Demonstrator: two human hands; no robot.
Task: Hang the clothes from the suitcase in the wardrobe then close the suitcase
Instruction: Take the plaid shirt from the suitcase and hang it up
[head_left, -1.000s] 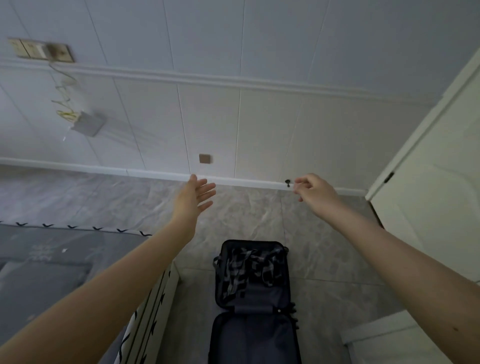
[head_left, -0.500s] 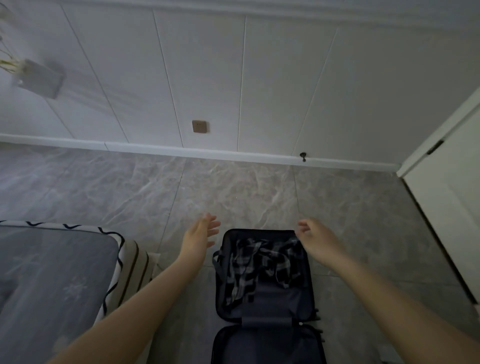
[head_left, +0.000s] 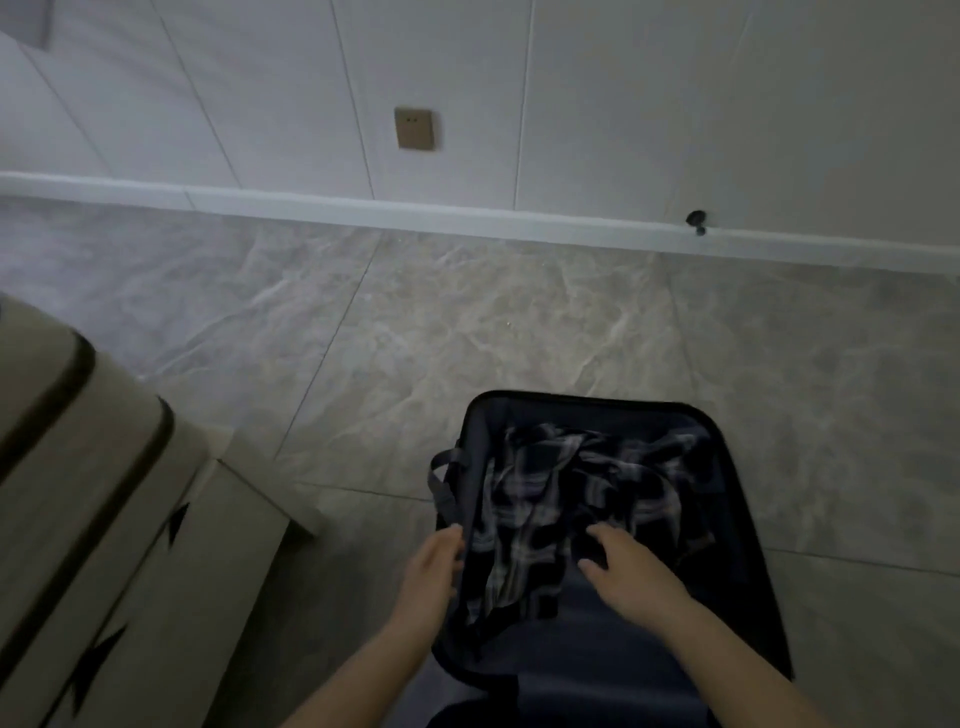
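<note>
1. The suitcase (head_left: 597, 545) lies open on the grey tiled floor (head_left: 467, 338) in the lower middle of the frame, its dark shell unzipped and its far half showing.

2. A crumpled plaid shirt (head_left: 571, 493), dark with pale checks, fills that far half. It sits wholly inside the case, so by the look of it no garment from this pile has yet been lifted out.

3. The left hand (head_left: 431, 566) is at the left rim of the suitcase, near the grey side handle (head_left: 441, 478). Its fingers curl at the edge, but the blur leaves it unclear whether they grip the rim or the cloth, or only touch.

4. The right hand (head_left: 628, 571) is low over the near part of the shirt, fingers spread and bent down toward the fabric. Whether they have closed on it I cannot tell.

5. My judgement: the task is at its very start. The first pick-up is only beginning.

6. Left to do: lift the shirt, carry it to the wardrobe, hang it, take out anything else under it, then fold the case shut.

7. No wardrobe or hanger shows here. At the left of the frame stands a bed (head_left: 78, 493) with striped edging; along the top run the white panelled wall (head_left: 623, 104) and a wall socket (head_left: 414, 128).
</note>
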